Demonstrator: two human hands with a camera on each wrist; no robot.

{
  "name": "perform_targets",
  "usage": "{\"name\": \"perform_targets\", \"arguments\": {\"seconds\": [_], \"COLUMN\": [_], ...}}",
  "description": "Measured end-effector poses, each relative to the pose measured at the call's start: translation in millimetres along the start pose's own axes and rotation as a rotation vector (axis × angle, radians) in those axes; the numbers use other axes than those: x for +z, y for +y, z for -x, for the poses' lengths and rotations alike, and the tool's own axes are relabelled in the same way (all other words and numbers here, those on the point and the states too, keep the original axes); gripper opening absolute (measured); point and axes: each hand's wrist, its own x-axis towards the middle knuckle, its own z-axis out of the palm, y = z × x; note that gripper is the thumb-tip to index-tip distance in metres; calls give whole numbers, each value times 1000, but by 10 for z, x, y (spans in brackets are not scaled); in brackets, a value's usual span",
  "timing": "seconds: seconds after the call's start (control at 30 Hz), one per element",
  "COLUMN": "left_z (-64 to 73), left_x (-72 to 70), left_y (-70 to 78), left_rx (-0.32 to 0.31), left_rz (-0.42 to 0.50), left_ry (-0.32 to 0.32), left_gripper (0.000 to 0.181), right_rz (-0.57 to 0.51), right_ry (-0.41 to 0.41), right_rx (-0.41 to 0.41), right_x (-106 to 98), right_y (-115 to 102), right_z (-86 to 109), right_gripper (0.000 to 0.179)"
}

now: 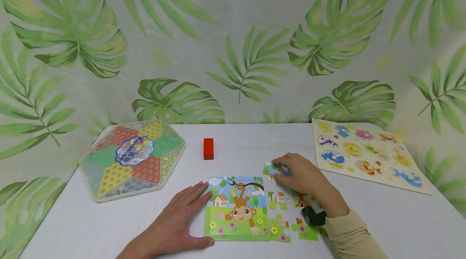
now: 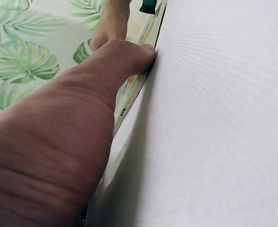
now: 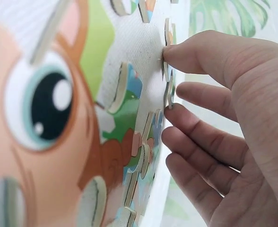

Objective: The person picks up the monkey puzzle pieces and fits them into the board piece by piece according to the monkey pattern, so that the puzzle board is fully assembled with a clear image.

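Observation:
A monkey jigsaw puzzle board (image 1: 238,200) lies flat on the white table, showing a full monkey picture. My left hand (image 1: 182,214) rests along its left side, fingers extended at the upper left edge and thumb (image 2: 141,56) at the lower left corner. To the right of the board lie several loose puzzle pieces (image 1: 280,230), partly covered by my right arm. My right hand (image 1: 300,173) is above the board's upper right corner and pinches a blue-sky puzzle piece (image 1: 269,168) between thumb and fingers. In the right wrist view, the thumb (image 3: 186,56) and fingertips touch piece edges.
A hexagonal Chinese checkers box (image 1: 132,158) lies at the left. Behind the puzzle stands a small red block (image 1: 208,149). A wooden knob puzzle board (image 1: 367,156) with animal shapes lies at the back right. Leaf-printed cloth (image 1: 247,68) hangs behind the table.

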Motion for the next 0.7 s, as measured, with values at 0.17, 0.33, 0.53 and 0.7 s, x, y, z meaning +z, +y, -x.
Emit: {"name": "perform_targets", "arguments": {"seconds": [0.17,0.33,0.53,0.7], "left_z": [3,7,5,-2], "left_x": [8,5,-8,-5], "left_y": [0,-3,-1,1], "left_rx": [-8,0,8,4], "left_rz": [5,-2,1,10], "left_ry": [-7,-3,-2,-1], "left_gripper": [102,100,97,97], "right_rz": [0,-15,-66,-87], "right_ry": [14,29,29,44], "right_rx": [9,17,21,-5], "right_x": [-3,-10,-38,-59], "right_y": [3,0,-15,-38], "right_z": [2,2,4,-4], "right_gripper": [42,40,40,39]}}
